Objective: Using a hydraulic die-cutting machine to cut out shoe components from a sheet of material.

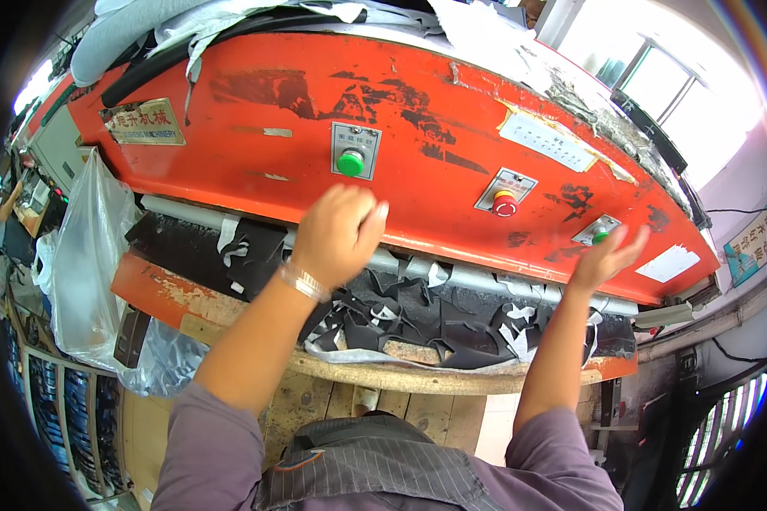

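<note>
My left hand [341, 234] is closed in a fist, knuckles up, with a band on its wrist. It hovers just below a green push button [349, 163] on the red machine front [315, 94], and nothing shows in it. Beside a second green button [602, 238] at the right, my right hand [607, 257] is held up with fingers apart, holding nothing. Whether it touches that button I cannot tell. Between the two hands, black and grey cut scraps [426, 315] lie jumbled on the machine's bed.
A red mushroom button [504, 203] sits between the green ones. Fabric [256, 21] is heaped on the machine's top. Clear plastic bags [94, 272] hang at the left, above a rack [68, 409] of dark items. The bed's worn front edge [418, 377] runs before my body.
</note>
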`<state>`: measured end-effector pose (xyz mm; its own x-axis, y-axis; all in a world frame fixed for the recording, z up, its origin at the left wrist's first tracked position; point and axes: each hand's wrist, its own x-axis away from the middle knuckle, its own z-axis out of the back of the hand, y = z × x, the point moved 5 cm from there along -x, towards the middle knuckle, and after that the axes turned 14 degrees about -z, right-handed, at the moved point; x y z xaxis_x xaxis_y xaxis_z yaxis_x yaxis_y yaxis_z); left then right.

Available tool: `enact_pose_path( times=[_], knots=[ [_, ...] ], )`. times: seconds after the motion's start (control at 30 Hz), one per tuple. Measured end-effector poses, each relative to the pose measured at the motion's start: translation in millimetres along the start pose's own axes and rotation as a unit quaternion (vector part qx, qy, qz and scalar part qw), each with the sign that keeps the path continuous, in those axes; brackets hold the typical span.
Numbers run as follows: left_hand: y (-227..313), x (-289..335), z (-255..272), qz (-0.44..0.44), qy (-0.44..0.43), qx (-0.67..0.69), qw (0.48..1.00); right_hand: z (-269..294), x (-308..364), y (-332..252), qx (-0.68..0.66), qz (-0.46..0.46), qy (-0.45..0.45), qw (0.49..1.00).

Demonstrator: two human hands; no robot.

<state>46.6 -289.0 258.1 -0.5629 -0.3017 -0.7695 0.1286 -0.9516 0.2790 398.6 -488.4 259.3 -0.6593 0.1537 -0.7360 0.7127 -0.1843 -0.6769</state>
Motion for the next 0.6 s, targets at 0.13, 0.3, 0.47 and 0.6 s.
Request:
enact_pose_path(
  times=[0.13, 0.3, 0.47, 0.6],
  knots=[
    [42.0, 118.3, -17.2, 0.071, -0.177, 0.085, 0.978, 43.0, 178.1, -59.7, 0.03, 0.077, -0.483, 0.872],
    [89.7, 197.8, -20.6, 0.105, -0.219, 0.056, 0.968, 97.9, 300.2, -120.0, 0.047, 0.155, -0.72, 0.675],
    [94.6, 205.2, -25.0, 0.136, -0.215, 0.0, 0.967, 98.3, 312.1, -118.9, 0.097, 0.134, -0.679, 0.715],
    [82.3, 195.0, -25.5, 0.143, -0.203, -0.009, 0.969, 80.6, 305.8, -123.6, 0.113, 0.142, -0.688, 0.703]
  ],
)
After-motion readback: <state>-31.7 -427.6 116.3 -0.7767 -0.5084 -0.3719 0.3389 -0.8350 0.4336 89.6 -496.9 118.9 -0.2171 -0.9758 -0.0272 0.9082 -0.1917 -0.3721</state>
